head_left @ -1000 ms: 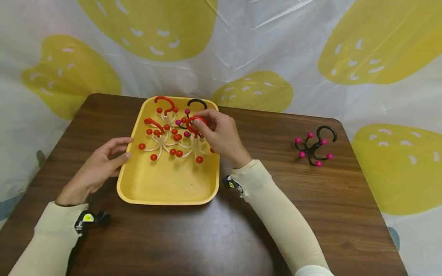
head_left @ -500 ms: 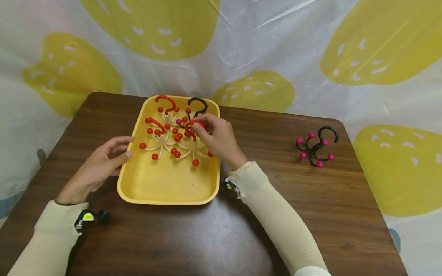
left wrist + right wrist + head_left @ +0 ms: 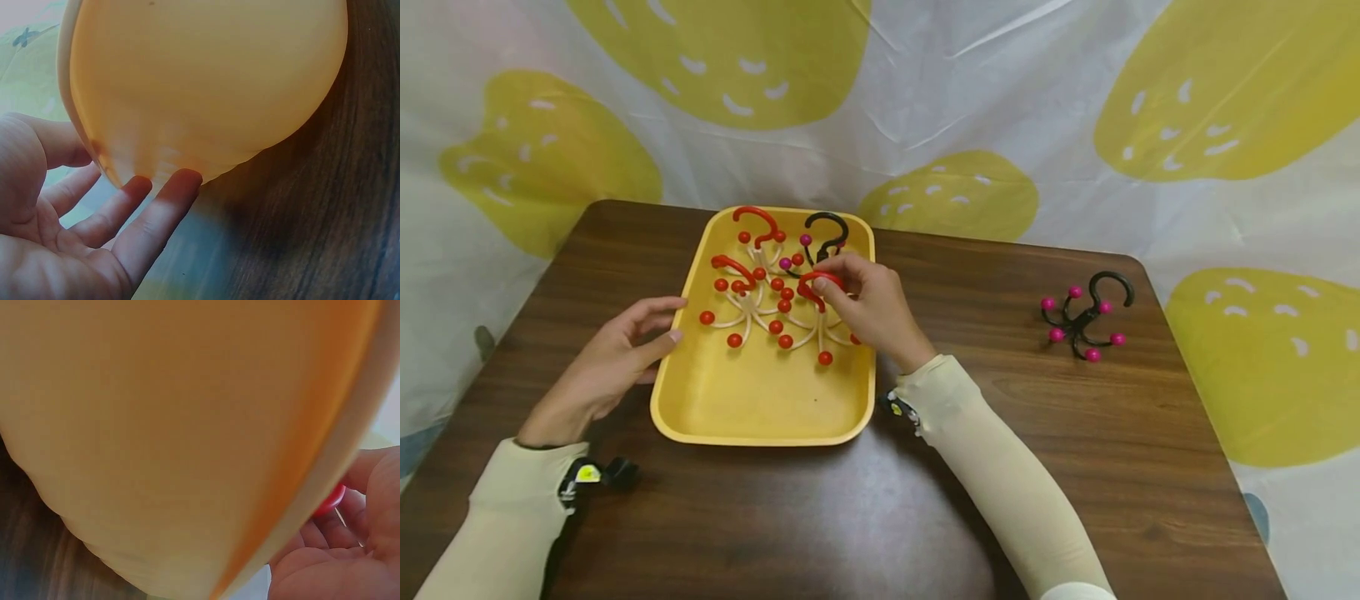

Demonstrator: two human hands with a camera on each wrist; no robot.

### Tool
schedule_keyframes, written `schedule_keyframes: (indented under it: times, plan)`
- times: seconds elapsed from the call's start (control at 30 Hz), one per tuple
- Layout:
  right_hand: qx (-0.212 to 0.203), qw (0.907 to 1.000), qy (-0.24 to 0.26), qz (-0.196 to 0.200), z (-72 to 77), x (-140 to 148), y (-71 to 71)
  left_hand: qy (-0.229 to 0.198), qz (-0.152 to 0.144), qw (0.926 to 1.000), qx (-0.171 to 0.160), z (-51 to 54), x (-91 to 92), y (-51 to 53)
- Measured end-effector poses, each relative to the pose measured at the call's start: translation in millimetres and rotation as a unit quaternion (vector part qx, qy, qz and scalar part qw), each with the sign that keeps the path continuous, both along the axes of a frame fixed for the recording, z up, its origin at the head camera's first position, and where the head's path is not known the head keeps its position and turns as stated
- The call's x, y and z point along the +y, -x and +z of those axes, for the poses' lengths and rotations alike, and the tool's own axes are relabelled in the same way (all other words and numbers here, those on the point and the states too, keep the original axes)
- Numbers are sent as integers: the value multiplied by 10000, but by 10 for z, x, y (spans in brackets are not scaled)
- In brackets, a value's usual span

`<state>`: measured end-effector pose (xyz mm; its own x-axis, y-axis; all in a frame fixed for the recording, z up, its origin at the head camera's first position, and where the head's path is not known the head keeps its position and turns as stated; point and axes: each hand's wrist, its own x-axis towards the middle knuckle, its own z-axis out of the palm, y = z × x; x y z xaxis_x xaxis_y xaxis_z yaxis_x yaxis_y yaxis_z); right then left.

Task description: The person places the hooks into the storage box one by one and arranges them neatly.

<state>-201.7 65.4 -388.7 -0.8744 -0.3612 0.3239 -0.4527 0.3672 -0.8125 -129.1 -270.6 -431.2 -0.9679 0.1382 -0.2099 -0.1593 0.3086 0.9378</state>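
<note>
My right hand pinches the red hook of a white multi-arm hanging hook with red ball tips, low inside the yellow tray. In the right wrist view a bit of red shows by those fingers, beyond the tray wall. My left hand touches the tray's left side with fairly straight fingers, the fingertips against its outer wall. Two similar red-and-white hooks lie at the tray's left and back. Behind my right hand is a black hook with magenta balls, partly covered.
Another black hook with magenta balls lies on the brown wooden table, well to the right of the tray. A white curtain with yellow shapes hangs along the table's back edge.
My right hand has lowered the red-and-white hook slightly and brought it a little toward the tray's front, uncovering more of the black hook. My left hand stays at the tray's side.
</note>
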Motion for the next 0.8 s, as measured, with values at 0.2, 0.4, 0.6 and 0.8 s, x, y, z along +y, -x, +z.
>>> schedule_keyframes:
  times: [0.2, 0.4, 0.6, 0.8]
  plan:
    - [11, 10000, 47, 33, 33, 5, -5, -30, -1, 10000, 33, -11, -5, -3]
    - [-12, 9999, 117, -10, 62, 38, 1, -73, -32, 10000, 46, -9, -8, 0]
    - [-16, 9992, 386, -80, 142, 81, -3, -77, -1, 10000, 55, -8, -9, -1]
    - [3, 9988, 477, -84, 221, 148, 2, -111, 13, 9999, 79, -14, -6, -4]
